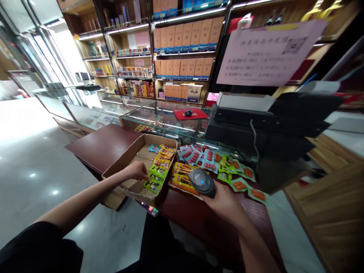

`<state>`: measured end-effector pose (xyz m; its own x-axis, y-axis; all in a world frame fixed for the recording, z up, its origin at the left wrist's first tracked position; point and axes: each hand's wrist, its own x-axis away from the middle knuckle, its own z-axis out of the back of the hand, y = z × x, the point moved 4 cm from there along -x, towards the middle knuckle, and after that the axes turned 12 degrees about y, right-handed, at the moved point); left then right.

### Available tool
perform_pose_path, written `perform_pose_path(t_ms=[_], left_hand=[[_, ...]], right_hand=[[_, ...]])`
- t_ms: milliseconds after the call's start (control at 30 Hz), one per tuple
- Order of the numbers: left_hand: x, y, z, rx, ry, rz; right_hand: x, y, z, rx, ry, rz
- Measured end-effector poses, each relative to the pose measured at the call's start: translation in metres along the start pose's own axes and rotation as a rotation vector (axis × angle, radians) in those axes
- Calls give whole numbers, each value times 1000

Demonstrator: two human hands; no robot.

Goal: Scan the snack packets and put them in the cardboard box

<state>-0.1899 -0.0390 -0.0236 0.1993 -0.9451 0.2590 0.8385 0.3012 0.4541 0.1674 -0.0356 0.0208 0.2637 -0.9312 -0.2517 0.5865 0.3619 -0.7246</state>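
Your left hand [138,171] is inside the open cardboard box [113,167], with its fingers [148,177] bunched at the green packs [153,185]. You cannot tell from here if they pinch one. Your right hand [224,199] is closed around a dark scanner [202,182] with a small blue light on top. The scanner is over the big yellow packs [182,174] and hides part of them. The box wall stands between the packs inside and the ones on the brown tabletop [108,140]. Inside, small yellow packs [162,161] and a blue pack [154,148] lie past the green ones. Outside, clear packs with red food [209,159], bright green packs [226,163] and packs with orange food [239,185] lie in a loose spread. A phone [150,209] with a lit screen pokes out by the near side of the box. Behind the packs, a glass case [142,110] and a black machine [239,121] with a pale cord [254,140] block the back. A black mouse [188,113] sits on a red mat [199,113] on the glass. The pink sign [256,57] has Chinese writing, a square code, and the numbers 200, 300 and 500; its small words are too blurry. Orange boxes [187,36] fill the shelves behind, but you can't read their labels.
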Motion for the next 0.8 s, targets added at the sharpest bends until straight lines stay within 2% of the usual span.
perform_pose_path(t_ms=[100,200,300,367,533,667,800], left_hand=[[1,21,18,-91,80,-57],[3,57,33,-232,215,-161],[5,94,37,-414,317,-279],[3,111,33,-533,307,-309],[-1,120,31,-748,278,-248],[0,124,39,-830,308,-213],[1,154,29,-818,321,-285]], right_hand=[[4,4,10,-13,32,2],[11,12,23,-10,72,-14],[21,24,40,3,133,-18],[27,32,52,17,165,-35],[41,47,76,36,230,-87],[46,57,82,-5,251,-72],[50,72,89,-30,275,-76]])
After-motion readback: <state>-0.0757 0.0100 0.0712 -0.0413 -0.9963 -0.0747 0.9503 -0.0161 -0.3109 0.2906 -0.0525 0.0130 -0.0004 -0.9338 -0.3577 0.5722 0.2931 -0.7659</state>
